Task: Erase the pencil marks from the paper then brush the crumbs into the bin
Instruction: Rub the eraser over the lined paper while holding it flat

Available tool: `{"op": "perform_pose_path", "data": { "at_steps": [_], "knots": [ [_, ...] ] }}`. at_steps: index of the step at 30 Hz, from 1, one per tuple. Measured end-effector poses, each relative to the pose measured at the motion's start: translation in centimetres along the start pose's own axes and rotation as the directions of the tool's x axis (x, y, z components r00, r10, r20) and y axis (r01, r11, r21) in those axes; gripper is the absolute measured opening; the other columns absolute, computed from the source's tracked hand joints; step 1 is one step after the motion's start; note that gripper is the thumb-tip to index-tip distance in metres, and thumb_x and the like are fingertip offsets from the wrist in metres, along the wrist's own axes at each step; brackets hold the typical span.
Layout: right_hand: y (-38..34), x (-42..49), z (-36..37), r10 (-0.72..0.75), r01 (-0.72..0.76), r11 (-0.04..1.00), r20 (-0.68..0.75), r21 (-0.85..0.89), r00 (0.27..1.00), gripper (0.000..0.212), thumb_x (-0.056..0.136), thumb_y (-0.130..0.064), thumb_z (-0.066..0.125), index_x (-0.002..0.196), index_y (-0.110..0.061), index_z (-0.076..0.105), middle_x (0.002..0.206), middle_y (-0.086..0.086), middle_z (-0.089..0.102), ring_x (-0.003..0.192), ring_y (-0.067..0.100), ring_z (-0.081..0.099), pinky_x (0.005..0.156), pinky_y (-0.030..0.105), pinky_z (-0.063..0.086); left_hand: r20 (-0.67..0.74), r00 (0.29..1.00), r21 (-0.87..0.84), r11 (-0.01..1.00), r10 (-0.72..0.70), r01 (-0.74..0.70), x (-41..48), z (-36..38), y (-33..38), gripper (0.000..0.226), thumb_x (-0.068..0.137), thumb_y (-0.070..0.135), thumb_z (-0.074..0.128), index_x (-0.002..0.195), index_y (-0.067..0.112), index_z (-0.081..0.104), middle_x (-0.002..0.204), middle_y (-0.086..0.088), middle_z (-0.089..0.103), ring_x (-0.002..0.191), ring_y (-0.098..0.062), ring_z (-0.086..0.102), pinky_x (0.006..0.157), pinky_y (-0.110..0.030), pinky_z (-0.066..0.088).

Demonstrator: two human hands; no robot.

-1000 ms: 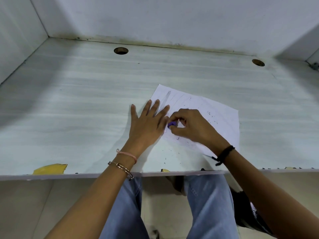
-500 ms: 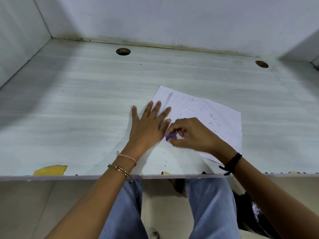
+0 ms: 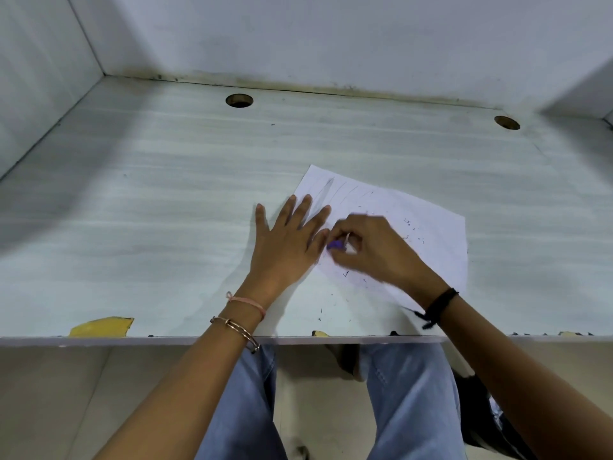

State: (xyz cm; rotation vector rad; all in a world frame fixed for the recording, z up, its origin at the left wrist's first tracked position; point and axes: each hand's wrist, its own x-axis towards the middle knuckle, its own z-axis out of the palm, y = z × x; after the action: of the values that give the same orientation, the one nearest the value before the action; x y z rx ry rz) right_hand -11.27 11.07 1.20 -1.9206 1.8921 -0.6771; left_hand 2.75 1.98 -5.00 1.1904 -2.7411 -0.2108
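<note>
head view, near to far: the left hand (image 3: 285, 247) lies flat with fingers spread, pinning the paper (image 3: 408, 227) on the desk (image 3: 166, 210), while the right hand (image 3: 374, 250) pinches a purple eraser (image 3: 335, 245) against the sheet. erasing looks underway, since pencil lines (image 3: 326, 189) remain at the far corner; next the eraser must reach them. no bin shows.

White paper (image 3: 428, 227) with faint grey pencil lines and dark specks — purple eraser (image 3: 335, 244); pale grey-streaked counter (image 3: 166, 200), yellow patch (image 3: 102, 327) at seven o'clock.
</note>
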Motion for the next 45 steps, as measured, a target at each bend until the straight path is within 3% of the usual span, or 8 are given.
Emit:
{"op": "perform_pose_path", "data": {
  "at_steps": [3,8,13,17,22,35,39,45],
  "knots": [
    [-0.6,-1.1,0.2,-0.030,0.022,0.998,0.148,0.058,0.989,0.008,0.076,-0.011,0.073,0.083,-0.015,0.071,0.072,-0.005,0.063,0.062,0.003,0.050,0.060,0.009,0.036,0.002,1.000,0.035,0.999,0.017,-0.017,-0.1,0.2,0.0,0.057,0.096,0.054,-0.004,0.152,0.043,-0.001,0.163,0.006,-0.003,0.150,-0.018,-0.007,0.113,-0.064,-0.004],
    [0.7,0.9,-0.6,0.037,-0.037,0.999,-0.075,0.002,0.997,0.004,0.077,-0.009,0.070,0.080,-0.011,0.069,0.067,-0.012,0.056,0.064,-0.006,0.050,0.059,0.011,0.033,-0.014,1.000,-0.039,0.999,-0.003,0.002,0.1,0.4,-0.1,0.051,0.102,0.052,0.007,0.152,0.045,0.004,0.163,0.008,-0.001,0.150,-0.015,-0.007,0.113,-0.062,-0.007],
    [-0.1,0.0,-0.1,-0.002,0.001,1.000,0.096,0.014,0.995,0.005,0.076,-0.012,0.072,0.080,-0.016,0.072,0.064,-0.013,0.059,0.060,0.001,0.050,0.058,0.009,0.037,-0.033,0.999,0.015,1.000,0.026,-0.026,-0.1,0.6,0.0,0.069,0.086,0.053,-0.016,0.152,0.043,0.002,0.163,0.006,0.002,0.150,-0.018,-0.004,0.112,-0.064,-0.004],
    [0.4,1.5,-0.4,0.052,-0.053,0.999,-0.092,-0.008,0.994,0.001,0.077,-0.010,0.069,0.078,-0.009,0.069,0.064,-0.014,0.055,0.062,-0.009,0.050,0.056,0.010,0.033,-0.010,1.000,-0.007,1.000,-0.010,0.010,0.0,0.3,-0.1,0.050,0.101,0.048,0.002,0.151,0.046,-0.003,0.163,0.009,-0.003,0.150,-0.014,-0.009,0.113,-0.061,-0.008],
    [-0.1,0.3,-0.3,0.001,-0.001,1.000,0.133,0.001,0.991,0.005,0.077,-0.013,0.071,0.080,-0.016,0.072,0.063,-0.015,0.061,0.057,-0.001,0.052,0.056,0.010,0.036,-0.004,1.000,0.041,0.999,0.021,-0.021,-0.1,0.3,0.1,0.048,0.104,0.044,0.006,0.152,0.042,-0.003,0.163,0.006,-0.005,0.150,-0.017,-0.009,0.112,-0.063,-0.006],
    [1.0,2.0,-0.8,0.067,-0.068,0.995,-0.018,-0.068,0.998,0.002,0.076,-0.016,0.069,0.074,-0.018,0.069,0.071,-0.008,0.065,0.059,-0.002,0.050,0.061,0.019,0.037,-0.008,1.000,-0.010,1.000,-0.005,0.005,0.0,0.3,0.0,0.048,0.103,0.046,0.006,0.151,0.046,0.000,0.163,0.009,-0.003,0.150,-0.014,-0.008,0.113,-0.061,-0.008],
    [0.4,1.2,-0.9,0.034,-0.028,0.999,0.192,-0.035,0.981,0.005,0.076,-0.016,0.070,0.078,-0.020,0.072,0.073,-0.008,0.067,0.055,-0.001,0.050,0.055,0.011,0.035,0.005,1.000,0.032,0.999,0.015,-0.015,0.0,0.3,0.0,0.050,0.102,0.048,0.007,0.152,0.044,-0.001,0.163,0.007,-0.005,0.150,-0.016,-0.009,0.112,-0.063,-0.006],
    [0.5,2.3,-0.6,0.070,-0.066,0.994,0.047,-0.090,0.996,0.010,0.076,-0.019,0.068,0.070,-0.026,0.063,0.068,-0.014,0.061,0.059,-0.003,0.051,0.060,0.017,0.036,0.021,1.000,0.042,0.999,0.004,-0.005,0.0,0.2,0.0,0.056,0.096,0.051,-0.005,0.151,0.043,-0.004,0.163,0.006,-0.005,0.150,-0.016,-0.008,0.113,-0.064,-0.004]
  ]
}}
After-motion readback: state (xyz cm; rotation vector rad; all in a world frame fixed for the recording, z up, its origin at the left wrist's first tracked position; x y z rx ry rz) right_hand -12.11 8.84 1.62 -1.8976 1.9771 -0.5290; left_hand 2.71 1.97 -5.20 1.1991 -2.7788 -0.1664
